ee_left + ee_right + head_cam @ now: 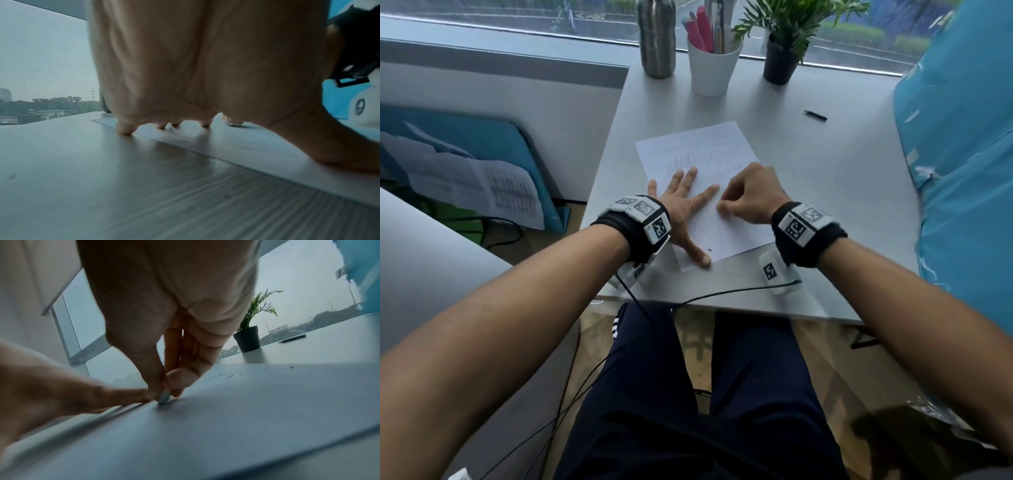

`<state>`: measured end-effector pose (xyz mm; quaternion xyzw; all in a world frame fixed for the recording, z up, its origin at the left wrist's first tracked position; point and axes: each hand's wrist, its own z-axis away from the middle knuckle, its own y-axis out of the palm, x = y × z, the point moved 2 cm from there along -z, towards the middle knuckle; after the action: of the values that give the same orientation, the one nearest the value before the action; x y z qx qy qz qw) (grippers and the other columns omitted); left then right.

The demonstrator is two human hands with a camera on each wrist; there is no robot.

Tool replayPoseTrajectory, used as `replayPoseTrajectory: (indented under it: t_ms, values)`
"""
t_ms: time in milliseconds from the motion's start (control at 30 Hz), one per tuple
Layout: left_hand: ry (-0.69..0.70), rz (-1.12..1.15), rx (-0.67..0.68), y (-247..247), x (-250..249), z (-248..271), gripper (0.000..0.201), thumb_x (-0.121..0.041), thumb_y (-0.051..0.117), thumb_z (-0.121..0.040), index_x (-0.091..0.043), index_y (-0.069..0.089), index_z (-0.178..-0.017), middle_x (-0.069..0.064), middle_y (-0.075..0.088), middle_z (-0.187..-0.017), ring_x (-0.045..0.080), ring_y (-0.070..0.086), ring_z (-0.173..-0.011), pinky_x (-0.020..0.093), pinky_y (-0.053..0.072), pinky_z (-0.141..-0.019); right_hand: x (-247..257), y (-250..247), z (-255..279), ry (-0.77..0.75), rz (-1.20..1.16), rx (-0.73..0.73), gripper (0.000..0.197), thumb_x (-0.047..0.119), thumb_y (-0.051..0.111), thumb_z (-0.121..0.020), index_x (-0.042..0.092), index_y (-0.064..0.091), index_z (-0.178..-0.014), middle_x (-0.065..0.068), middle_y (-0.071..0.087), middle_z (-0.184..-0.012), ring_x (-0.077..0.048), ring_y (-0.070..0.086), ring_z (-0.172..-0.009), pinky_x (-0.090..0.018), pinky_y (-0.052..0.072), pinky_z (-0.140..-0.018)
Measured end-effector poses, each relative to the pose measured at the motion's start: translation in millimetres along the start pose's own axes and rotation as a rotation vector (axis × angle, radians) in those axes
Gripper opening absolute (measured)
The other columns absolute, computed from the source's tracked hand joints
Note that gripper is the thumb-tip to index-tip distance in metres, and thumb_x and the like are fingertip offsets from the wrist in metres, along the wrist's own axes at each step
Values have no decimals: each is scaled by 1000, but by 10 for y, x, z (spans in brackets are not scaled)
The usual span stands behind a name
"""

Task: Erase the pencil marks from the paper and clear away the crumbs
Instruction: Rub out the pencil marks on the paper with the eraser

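1. Head view: the paper (709, 185) lies slightly skewed near the middle of the counter (825, 192), its near edge close to the counter's near edge. The left hand (681, 209) presses flat on the sheet's left half, fingers straight and spread, thumb at the near-left corner. The right hand (750, 195) has its fingers curled, pinching something small against the paper just right of the left index finger. Faint pencil marks (698, 159) sit on the far half of the sheet, beyond both hands. Bare counter stretches right of the paper up to a blue wrapped surface (962, 171); a dark pen (815, 115) lies well apart at far right. A steel bottle (656, 37), a white cup (713, 66) of pens and a potted plant (782, 51) line the far edge.

2. Left wrist view: the left hand (205, 65) arches over the paper (236, 142), fingertips (124, 129) down by its left edge, thumb flat on the sheet at right. Open counter (102, 186) runs along that edge on the left.

3. Right wrist view: the right hand (164, 321) clamps a small pale eraser (164, 397) between thumb and fingers, its tip touching the paper (246, 410) beside the left hand (51, 382). Dark crumbs (226, 375) dot the sheet towards its far edge; the potted plant (248, 337) and the pen (292, 338) lie beyond.
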<state>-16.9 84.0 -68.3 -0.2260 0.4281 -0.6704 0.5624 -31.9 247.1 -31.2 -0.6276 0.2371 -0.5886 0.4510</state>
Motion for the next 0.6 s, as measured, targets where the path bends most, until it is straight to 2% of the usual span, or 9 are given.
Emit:
replayPoseTrajectory:
  t_ms: [33,133,167,233,300,433,467,533,600]
  values:
    - [-1,1,-2,-6,-3,7,154,-84,76,-36,-46,-22,-148,1,-39,-154,25,-33,-143,64,-15,-112,38,51,32,-12,-3,13,11,21,77,-71,13,78,-77,1,74,-76,-8,66,-69,-15,49,-67]
    - [4,-13,-2,2,3,-24,155,-86,75,-34,-45,-24,-147,2,-40,-154,25,-33,-142,63,-16,-110,243,274,267,-150,-2,173,7,16,76,-70,10,76,-69,-1,72,-70,-11,66,-63,-26,55,-64]
    - [4,-12,-4,0,5,-24,155,-86,75,-34,-46,-24,-147,2,-40,-154,25,-33,-142,63,-17,-109,211,223,223,-126,3,172,8,17,77,-71,10,76,-71,-1,73,-71,-11,66,-65,-27,55,-65]
    - [3,-4,0,-4,-2,-12,154,-85,76,-35,-47,-22,-147,2,-39,-154,25,-33,-143,63,-16,-110,45,47,26,-21,-9,60,11,22,77,-71,12,78,-77,-1,75,-75,-10,68,-70,-24,54,-72]
    - [-8,1,2,-2,-11,-7,153,-83,77,-36,-46,-22,-147,2,-39,-154,25,-33,-143,63,-16,-111,19,1,-9,-5,-7,-11,12,22,77,-70,12,79,-77,0,75,-75,-10,69,-71,-23,54,-74]
    - [-2,-24,6,-7,5,-40,157,-87,74,-30,-47,-26,-145,2,-42,-153,26,-35,-142,64,-17,-109,285,278,293,-178,7,198,6,15,76,-71,11,76,-67,-2,73,-68,-13,68,-64,-26,55,-64]
    - [-1,-21,10,-7,4,-31,157,-86,74,-31,-46,-26,-145,2,-41,-153,26,-35,-142,64,-17,-110,240,213,216,-147,28,178,7,16,75,-72,10,76,-69,-3,73,-70,-13,68,-65,-25,54,-64]
    - [0,-10,14,-13,-17,-4,155,-84,77,-35,-46,-23,-147,2,-40,-154,25,-33,-142,64,-15,-111,68,32,7,-35,28,41,11,21,76,-72,11,78,-76,-3,75,-75,-12,68,-70,-21,53,-70]
    - [-3,-2,9,-13,-28,4,155,-83,77,-35,-45,-23,-147,2,-40,-154,25,-34,-142,63,-16,-112,43,31,-16,-5,6,-9,11,21,77,-71,11,78,-76,-2,74,-74,-12,68,-70,-26,56,-73]
